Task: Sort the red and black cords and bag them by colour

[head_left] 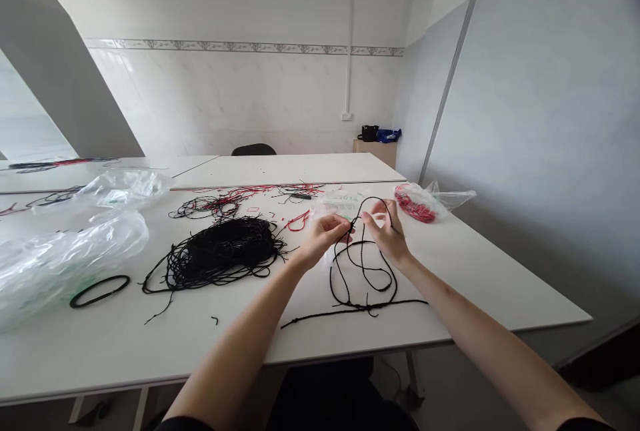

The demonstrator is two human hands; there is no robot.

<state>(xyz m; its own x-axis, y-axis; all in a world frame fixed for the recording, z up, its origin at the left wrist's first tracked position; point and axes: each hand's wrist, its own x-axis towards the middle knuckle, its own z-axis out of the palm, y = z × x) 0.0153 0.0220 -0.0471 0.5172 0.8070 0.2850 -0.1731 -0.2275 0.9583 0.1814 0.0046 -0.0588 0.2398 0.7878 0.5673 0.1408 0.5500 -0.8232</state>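
A thin black cord [395,283] hangs in loops between my hands and trails over the white table near its front edge. My left hand [327,236] pinches the cord between thumb and fingertips, at what looks like a crossing or small knot. Just to its right, my right hand [389,231] is closed on the same cord, with one loop arching over the fingers. Below the hands, another black cord [320,314] lies across the table under the loops. The fingertips are small in the view, so the knot's details cannot be made out.
Left of my hands lies a big bundle of black cords [225,251]. Farther left are a black ring [100,291] and clear plastic bags [75,257]. Red and black cords [220,203] lie behind. A bag of red cords [417,204] sits at the right table edge.
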